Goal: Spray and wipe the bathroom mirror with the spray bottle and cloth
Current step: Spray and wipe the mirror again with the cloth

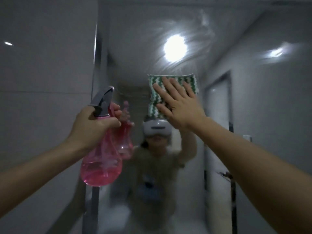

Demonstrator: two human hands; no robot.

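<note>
The bathroom mirror fills the wall ahead, streaked with wet smears near the reflected ceiling light. My right hand lies flat with fingers spread on a green-and-white striped cloth, pressing it against the glass at about head height. My left hand grips the neck of a pink translucent spray bottle with a grey trigger head, held upright just in front of the mirror's left edge, nozzle toward the glass. The bottle holds pink-tinted liquid in its lower half.
A grey tiled wall stands to the left of the mirror's metal edge. The glass reflects a person wearing a headset, the bottle, a door and the tiled room behind.
</note>
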